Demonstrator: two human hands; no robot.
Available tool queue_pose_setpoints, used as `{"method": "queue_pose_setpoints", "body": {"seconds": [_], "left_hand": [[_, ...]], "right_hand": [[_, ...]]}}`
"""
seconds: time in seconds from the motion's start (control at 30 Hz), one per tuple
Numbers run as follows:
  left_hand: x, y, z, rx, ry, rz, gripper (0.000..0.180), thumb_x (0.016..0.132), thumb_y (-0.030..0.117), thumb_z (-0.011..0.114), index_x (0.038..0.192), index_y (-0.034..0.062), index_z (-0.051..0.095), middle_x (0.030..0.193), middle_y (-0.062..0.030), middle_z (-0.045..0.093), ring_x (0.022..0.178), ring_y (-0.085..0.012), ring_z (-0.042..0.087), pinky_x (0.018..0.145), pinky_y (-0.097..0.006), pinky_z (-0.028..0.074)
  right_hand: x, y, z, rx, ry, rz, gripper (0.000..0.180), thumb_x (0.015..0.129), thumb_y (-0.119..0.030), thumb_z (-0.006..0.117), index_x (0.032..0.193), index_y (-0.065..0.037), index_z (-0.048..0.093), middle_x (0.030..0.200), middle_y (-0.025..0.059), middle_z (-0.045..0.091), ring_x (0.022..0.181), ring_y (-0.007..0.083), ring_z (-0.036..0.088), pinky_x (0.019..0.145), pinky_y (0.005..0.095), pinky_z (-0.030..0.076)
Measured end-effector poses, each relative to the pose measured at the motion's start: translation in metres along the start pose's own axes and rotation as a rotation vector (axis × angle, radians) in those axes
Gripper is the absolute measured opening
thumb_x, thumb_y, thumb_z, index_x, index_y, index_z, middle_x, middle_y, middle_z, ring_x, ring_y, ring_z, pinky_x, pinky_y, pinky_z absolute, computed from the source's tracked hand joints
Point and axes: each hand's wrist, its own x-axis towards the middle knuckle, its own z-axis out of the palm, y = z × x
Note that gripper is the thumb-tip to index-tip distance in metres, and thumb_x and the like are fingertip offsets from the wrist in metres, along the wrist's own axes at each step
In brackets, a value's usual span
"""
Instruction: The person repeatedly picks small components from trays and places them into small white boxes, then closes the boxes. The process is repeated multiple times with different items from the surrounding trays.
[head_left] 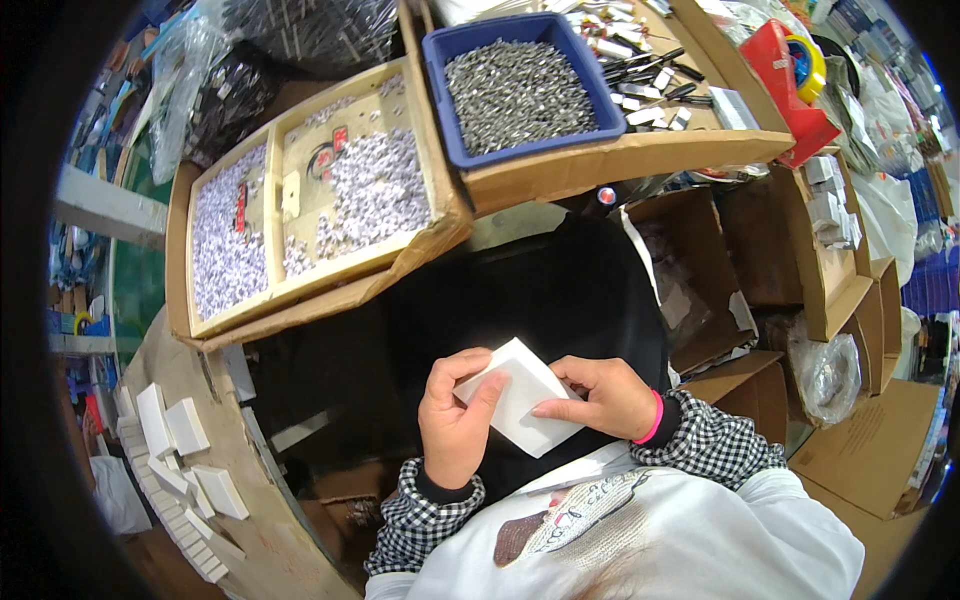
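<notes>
Between my two hands, above my lap, is a small flat white box (523, 402), tilted so one corner points away from me. My left hand (460, 412) grips its left edge, thumb on the upper face and fingers curled behind. At the opposite edge my right hand (605, 398) pinches it the same way, with the thumb lying across the face. A pink band (655, 418) circles my right wrist. The box's underside and most of my fingertips are hidden.
Ahead stand a blue bin (610, 118) of small metal parts and a divided wooden tray (275, 200) of small pale parts. White boxes (190, 428) lie on the left table (262, 530). Cardboard boxes (705, 215) and a red tape dispenser (775, 75) are at right.
</notes>
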Motion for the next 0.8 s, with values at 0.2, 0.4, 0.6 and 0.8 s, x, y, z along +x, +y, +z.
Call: {"method": "queue_pose_setpoints", "body": {"seconds": [0.2,0.4,0.6,0.8], "left_hand": [[0.017,0.002,-0.004,0.247,-0.171,-0.077,0.049,0.071,0.01,0.078,0.109,0.0018,0.048,0.1,-0.0089,0.056,0.089,-0.0181,0.056,0.079,-0.03,0.047],[0.034,0.024,0.011,0.952,-0.606,0.701,0.09,0.057,0.059,0.072,0.127,0.0123,0.043,0.137,-0.0155,0.037,0.127,-0.0407,0.033,0.097,-0.067,0.024],[0.048,0.007,0.028,0.739,-0.695,0.608,0.086,0.058,0.042,0.082,0.129,0.0094,0.046,0.121,-0.016,0.05,0.107,-0.0349,0.05,0.095,-0.048,0.038],[0.022,-0.014,0.022,-0.466,-0.691,-0.427,0.115,0.054,0.062,0.077,0.138,-0.0015,0.03,0.131,-0.0126,0.045,0.119,-0.0232,0.047,0.101,-0.036,0.037]], "right_hand": [[0.006,-0.002,-0.018,-0.187,-0.04,-0.054,0.038,0.082,-0.036,0.067,0.102,-0.004,0.063,0.086,0.014,0.067,0.075,0.0258,0.066,0.067,0.0314,0.052],[0.02,0.003,-0.045,-0.197,-0.088,-0.004,0.049,0.083,-0.043,0.061,0.117,-0.006,0.058,0.09,0.0162,0.067,0.08,0.0284,0.066,0.072,0.0332,0.051],[0.014,-0.034,-0.096,-0.225,-0.292,-0.007,0.034,0.092,-0.03,0.053,0.106,0.0,0.062,0.086,0.0133,0.068,0.074,0.0223,0.067,0.068,0.0304,0.052],[0.022,-0.098,-0.223,-0.828,0.553,-0.301,0.018,0.089,-0.019,0.058,0.093,-0.004,0.068,0.085,0.0069,0.069,0.073,0.0196,0.065,0.068,0.029,0.051]]}}
